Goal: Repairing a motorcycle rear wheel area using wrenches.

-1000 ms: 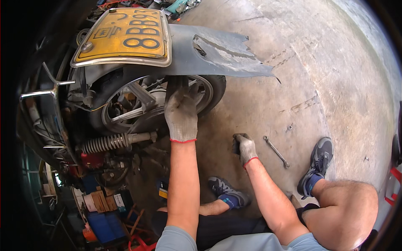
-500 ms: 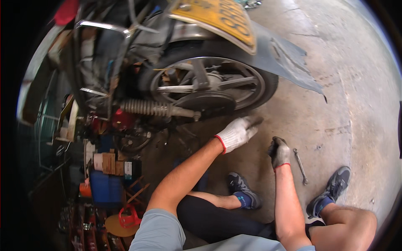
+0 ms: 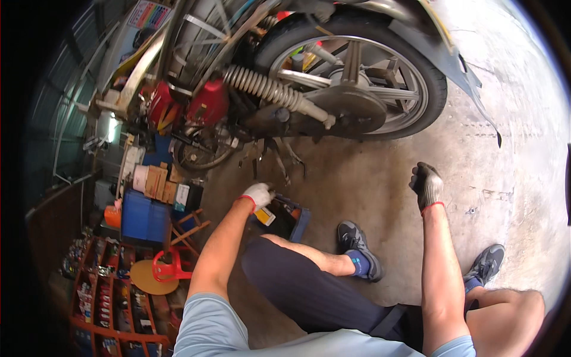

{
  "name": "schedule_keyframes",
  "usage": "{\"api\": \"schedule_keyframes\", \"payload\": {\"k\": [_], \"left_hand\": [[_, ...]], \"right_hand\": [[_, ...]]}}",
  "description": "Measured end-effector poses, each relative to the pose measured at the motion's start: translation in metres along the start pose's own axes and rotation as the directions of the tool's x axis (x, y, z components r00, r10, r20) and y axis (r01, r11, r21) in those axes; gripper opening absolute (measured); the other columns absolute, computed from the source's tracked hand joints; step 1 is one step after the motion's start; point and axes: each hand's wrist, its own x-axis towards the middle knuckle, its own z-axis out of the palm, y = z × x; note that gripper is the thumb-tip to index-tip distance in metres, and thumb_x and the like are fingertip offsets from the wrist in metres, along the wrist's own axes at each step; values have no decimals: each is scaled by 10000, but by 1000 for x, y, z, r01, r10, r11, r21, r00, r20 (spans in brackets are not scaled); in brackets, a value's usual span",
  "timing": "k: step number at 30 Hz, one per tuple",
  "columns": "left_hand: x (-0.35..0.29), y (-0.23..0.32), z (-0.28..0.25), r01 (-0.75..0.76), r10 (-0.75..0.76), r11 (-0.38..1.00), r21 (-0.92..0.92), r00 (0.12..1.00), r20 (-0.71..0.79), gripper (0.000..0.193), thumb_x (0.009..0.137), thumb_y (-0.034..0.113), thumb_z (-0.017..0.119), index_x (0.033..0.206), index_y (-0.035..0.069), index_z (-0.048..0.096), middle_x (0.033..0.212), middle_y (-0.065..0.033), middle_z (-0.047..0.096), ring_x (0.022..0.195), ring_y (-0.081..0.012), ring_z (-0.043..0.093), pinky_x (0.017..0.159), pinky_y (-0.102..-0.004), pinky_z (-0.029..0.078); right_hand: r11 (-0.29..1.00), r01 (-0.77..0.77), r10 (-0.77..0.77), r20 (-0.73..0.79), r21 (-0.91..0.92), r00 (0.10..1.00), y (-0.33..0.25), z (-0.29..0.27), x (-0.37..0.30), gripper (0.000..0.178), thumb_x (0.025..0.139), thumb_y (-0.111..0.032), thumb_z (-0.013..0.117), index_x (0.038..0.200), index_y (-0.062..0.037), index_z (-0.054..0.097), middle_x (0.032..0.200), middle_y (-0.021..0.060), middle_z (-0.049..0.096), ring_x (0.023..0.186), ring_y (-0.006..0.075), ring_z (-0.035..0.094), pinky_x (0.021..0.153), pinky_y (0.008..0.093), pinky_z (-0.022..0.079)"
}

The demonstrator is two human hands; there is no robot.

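Observation:
My left hand (image 3: pixel 259 196), in a white knit glove with a red cuff, reaches over a blue open bin (image 3: pixel 301 225). Its darkened fingertips are bent and partly hidden, so their grip is unclear. Inside the bin lies a yellow-and-white item (image 3: pixel 263 216). My right hand (image 3: pixel 427 183), in a dirty glove, is closed in a fist above the concrete floor; whatever it may hold cannot be made out. Ahead of both hands is a motorcycle's rear wheel (image 3: pixel 439 89), with a dark round cover (image 3: pixel 357 113) and a coil-spring shock absorber (image 3: pixel 267 89).
A small metal part (image 3: pixel 471 210) lies on the floor at right. To the left are cardboard boxes (image 3: pixel 156 181), a blue crate (image 3: pixel 137 215), a red plastic stool (image 3: pixel 169 266) and an orange-red rack (image 3: pixel 122 333) of small items. My shoes (image 3: pixel 357 250) flank the right arm.
My left hand has moved from near the wheel leftward to the bin. My right hand is still closed and farther forward. The view has shifted; the floor wrench no longer shows.

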Motion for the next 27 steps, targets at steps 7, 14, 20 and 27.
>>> {"api": "schedule_keyframes", "payload": {"k": [7, 14, 20, 27], "left_hand": [[35, -72, 17, 341, -375, 911, -234, 919, -121, 420, 842, 310, 601, 1101, -14, 674, 1173, -273, 618, 1138, -397, 583, 983, -445, 463], [140, -125, 17, 329, -421, 880, -344, 875, -241, 477, 898, 407, 538, 1137, 15, 669, 1206, -247, 605, 1167, -393, 570, 976, -447, 461], [175, -103, 31, 360, -469, 828, -430, 865, -179, 381, 902, 273, 493, 1134, 35, 680, 1269, -207, 598, 1194, -375, 565, 970, -471, 478], [188, -105, 41, 359, -478, 849, -387, 835, -273, 305, 880, 209, 500, 1025, 65, 726, 1140, -183, 668, 1085, -363, 637, 883, -477, 533]], "right_hand": [[948, 155, -144, 59, -279, 988, -44, 30, -22, 322, 950, -178, 525, 1226, -15, 559, 954, 118, 664, 688, 191, 611, 596, 330, 514], [53, 416, -598, 305, -908, 741, -128, 67, 3, 713, 863, -418, 600, 1370, 53, 429, 1279, 268, 570, 1153, 375, 568, 984, 404, 440], [-187, 263, -582, 323, -946, 747, -183, 78, 30, 876, 842, -588, 608, 1401, 51, 398, 1350, 306, 509, 1290, 394, 486, 1047, 410, 399], [632, 251, -243, 120, -733, 963, -154, 64, 65, 525, 898, -371, 615, 1359, -155, 488, 1130, 41, 589, 923, 223, 597, 721, 393, 516]]}}
